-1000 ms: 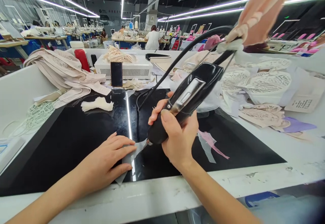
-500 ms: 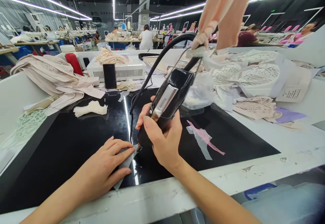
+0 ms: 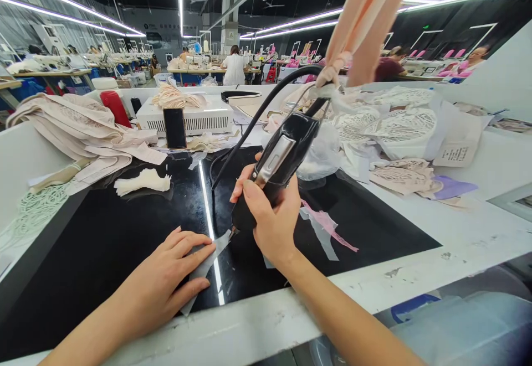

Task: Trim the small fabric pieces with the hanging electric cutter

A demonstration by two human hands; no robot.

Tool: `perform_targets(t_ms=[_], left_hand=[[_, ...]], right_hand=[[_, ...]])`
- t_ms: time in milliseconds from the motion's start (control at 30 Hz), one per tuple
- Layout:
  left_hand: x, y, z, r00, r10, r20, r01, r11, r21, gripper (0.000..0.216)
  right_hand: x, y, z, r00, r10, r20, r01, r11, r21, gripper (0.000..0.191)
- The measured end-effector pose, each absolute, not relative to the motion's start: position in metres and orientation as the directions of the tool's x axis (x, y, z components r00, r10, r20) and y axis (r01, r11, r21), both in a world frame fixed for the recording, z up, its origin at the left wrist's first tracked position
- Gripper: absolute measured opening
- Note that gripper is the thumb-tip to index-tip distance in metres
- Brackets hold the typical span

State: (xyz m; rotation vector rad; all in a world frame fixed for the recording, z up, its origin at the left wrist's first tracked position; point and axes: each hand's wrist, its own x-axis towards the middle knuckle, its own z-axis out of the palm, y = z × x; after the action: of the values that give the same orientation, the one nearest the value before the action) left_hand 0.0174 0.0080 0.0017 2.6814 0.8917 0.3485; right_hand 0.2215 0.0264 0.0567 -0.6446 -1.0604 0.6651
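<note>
The right hand (image 3: 274,225) is closed around a black handheld tool (image 3: 277,158), its thumb laid along the near side and its fingers wrapped about the lower body. The tool stands tilted over the black sheet (image 3: 366,222) on the white desk (image 3: 249,324), right of the left hand (image 3: 174,269). Its long axis slants from lower left to upper right, nearer upright than flat; the narrow metal tip (image 3: 233,233) points down and left, toward the left hand's fingertips, while the wide end faces up and right. From that wide end a black cord (image 3: 251,122) arches left and down to the sheet, and a wire loop there is tied to a hanging peach cloth (image 3: 368,28). The left hand lies palm down, fingers loosely extended and a little apart, pressing a translucent strip (image 3: 218,246) against the sheet without gripping it. The strip runs lengthwise from the desk's near edge up and right, its far corner at the metal tip; whether they touch cannot be told. A pink scrap (image 3: 328,223) lies right of the right hand, and a cream scrap (image 3: 143,181) beyond the left hand.
</note>
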Motion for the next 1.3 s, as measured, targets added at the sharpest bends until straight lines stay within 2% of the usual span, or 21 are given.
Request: perform_targets(t_ms=[267,467,600,667,733,800,833,900,967,1000,1133,1300], left_hand=[[0.015,0.007,0.001,0.750,0.638,0.173,0.546,-0.745,0.383,0.048],[0.009,0.017,-0.008,0.515,0.805,0.295,0.672,-0.593,0.444,0.031],[0.011,0.022,-0.007,0.476,0.832,0.284,0.687,-0.553,0.472,0.018],[0.014,0.021,-0.005,0.478,0.836,0.268,0.680,-0.546,0.489,0.011],[0.017,0.019,-0.003,0.471,0.842,0.261,0.675,-0.535,0.508,0.007],[0.019,0.018,-0.002,0.457,0.853,0.254,0.672,-0.518,0.530,0.007],[0.020,0.018,-0.003,0.451,0.857,0.248,0.670,-0.509,0.541,0.009],[0.021,0.018,-0.005,0.453,0.859,0.240,0.659,-0.503,0.559,0.012],[0.022,0.018,-0.007,0.463,0.848,0.259,0.639,-0.522,0.565,0.011],[0.022,0.018,-0.009,0.465,0.842,0.274,0.632,-0.532,0.563,0.008],[0.022,0.018,-0.010,0.439,0.843,0.311,0.636,-0.536,0.556,0.012],[0.023,0.016,-0.007,0.435,0.844,0.315,0.633,-0.535,0.560,0.009]], right_hand=[[0.219,0.025,0.060,0.315,0.758,0.572,-0.120,0.629,-0.768,0.020],[0.231,0.026,0.062,0.220,0.755,0.618,-0.020,0.637,-0.771,0.030],[0.237,0.027,0.065,0.170,0.727,0.665,0.138,0.651,-0.747,0.029],[0.241,0.026,0.065,0.222,0.662,0.716,0.237,0.675,-0.698,0.039],[0.246,0.023,0.063,0.345,0.523,0.779,0.306,0.722,-0.621,0.045],[0.250,0.015,0.061,0.412,0.366,0.835,0.385,0.760,-0.523,0.038],[0.251,0.011,0.060,0.363,0.318,0.876,0.434,0.774,-0.461,0.029],[0.250,0.002,0.056,0.018,0.303,0.953,0.509,0.818,-0.270,0.017],[0.243,-0.003,0.050,-0.356,0.309,0.882,0.503,0.859,-0.098,0.016],[0.239,-0.003,0.046,-0.456,0.333,0.826,0.501,0.863,-0.071,0.018],[0.223,0.008,0.031,-0.558,0.535,0.635,0.592,0.792,-0.147,0.021],[0.221,0.018,0.017,-0.569,0.648,0.506,0.646,0.733,-0.212,0.022]])
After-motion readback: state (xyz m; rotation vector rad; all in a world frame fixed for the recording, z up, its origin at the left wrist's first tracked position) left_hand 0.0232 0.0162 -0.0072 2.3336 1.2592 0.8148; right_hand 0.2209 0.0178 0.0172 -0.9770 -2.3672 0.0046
